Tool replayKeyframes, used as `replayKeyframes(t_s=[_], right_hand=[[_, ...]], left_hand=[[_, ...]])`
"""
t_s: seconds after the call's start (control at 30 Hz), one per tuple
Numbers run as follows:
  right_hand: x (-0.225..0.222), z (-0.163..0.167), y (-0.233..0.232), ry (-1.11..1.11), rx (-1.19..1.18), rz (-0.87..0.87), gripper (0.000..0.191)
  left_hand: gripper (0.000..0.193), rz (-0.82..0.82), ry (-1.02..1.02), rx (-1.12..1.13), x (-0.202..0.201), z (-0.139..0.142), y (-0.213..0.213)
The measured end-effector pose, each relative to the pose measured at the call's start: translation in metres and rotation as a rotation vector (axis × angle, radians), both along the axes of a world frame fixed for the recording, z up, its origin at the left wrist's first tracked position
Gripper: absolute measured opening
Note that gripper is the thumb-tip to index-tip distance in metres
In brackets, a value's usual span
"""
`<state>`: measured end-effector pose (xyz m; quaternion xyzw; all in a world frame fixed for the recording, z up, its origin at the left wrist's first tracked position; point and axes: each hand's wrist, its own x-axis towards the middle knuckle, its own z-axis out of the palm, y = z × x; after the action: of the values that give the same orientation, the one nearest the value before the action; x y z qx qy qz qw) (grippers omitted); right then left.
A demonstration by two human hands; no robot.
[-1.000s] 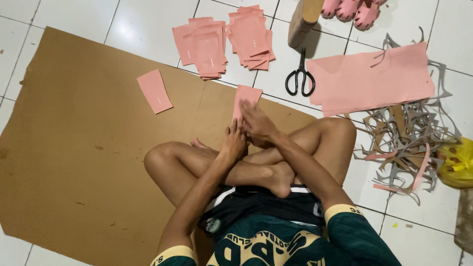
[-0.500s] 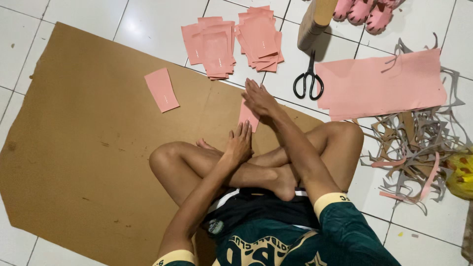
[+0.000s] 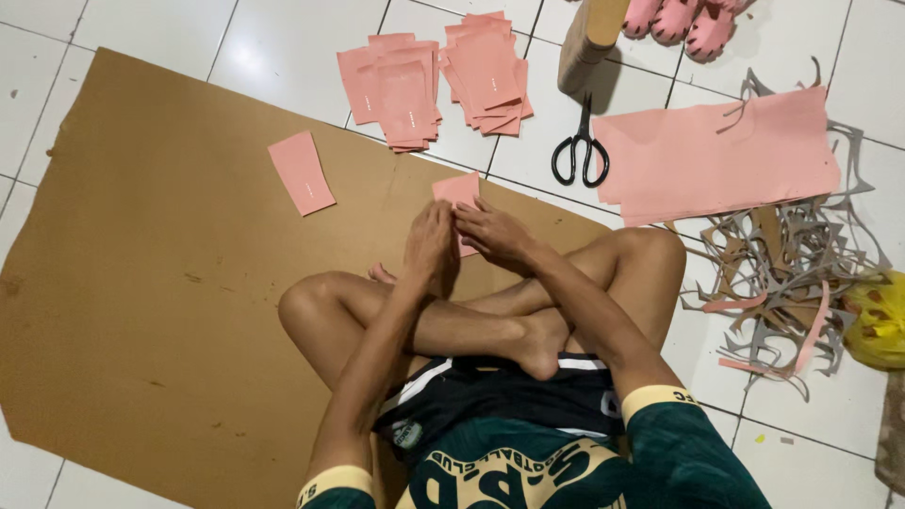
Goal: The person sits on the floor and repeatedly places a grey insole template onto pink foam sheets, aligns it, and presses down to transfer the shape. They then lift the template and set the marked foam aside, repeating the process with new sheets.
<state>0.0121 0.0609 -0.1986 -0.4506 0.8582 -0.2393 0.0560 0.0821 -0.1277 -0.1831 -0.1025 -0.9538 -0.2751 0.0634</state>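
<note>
Both hands, left hand (image 3: 431,247) and right hand (image 3: 492,232), are meeting together and pinching a pink paper piece (image 3: 457,190) over the cardboard sheet (image 3: 170,311); scissors (image 3: 581,151) are lying at one o'clock.

**Two hands on a pink piece**

Seated cross-legged on a brown cardboard sheet (image 3: 141,311), the person pinches a pink paper piece (image 3: 456,188) with left hand (image 3: 431,247) and right hand (image 3: 494,232) together. Another pink piece (image 3: 301,172) lies nearby; scissors (image 3: 581,151) rest on the tiles.
</note>
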Motion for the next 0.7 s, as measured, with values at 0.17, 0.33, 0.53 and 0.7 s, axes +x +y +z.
replayKeyframes(t_s=[0.17,0.33,0.53,0.7], right_hand=[[0.021,0.000,-0.006,-0.093,-0.247,-0.651,0.052],[0.034,-0.005,-0.025,-0.105,-0.218,-0.327,0.080],[0.026,-0.003,-0.054,-0.121,-0.175,-0.116,0.104],[0.009,0.006,-0.038,-0.205,0.015,-0.115,0.112]], left_hand=[[0.061,-0.049,0.181,-0.421,-0.040,-0.012,-0.011],[0.054,0.013,-0.137,-0.339,-0.029,-0.036,-0.004],[0.067,-0.005,0.012,-0.569,-0.036,-0.047,-0.014],[0.065,0.010,-0.069,-0.519,-0.030,-0.042,-0.013]])
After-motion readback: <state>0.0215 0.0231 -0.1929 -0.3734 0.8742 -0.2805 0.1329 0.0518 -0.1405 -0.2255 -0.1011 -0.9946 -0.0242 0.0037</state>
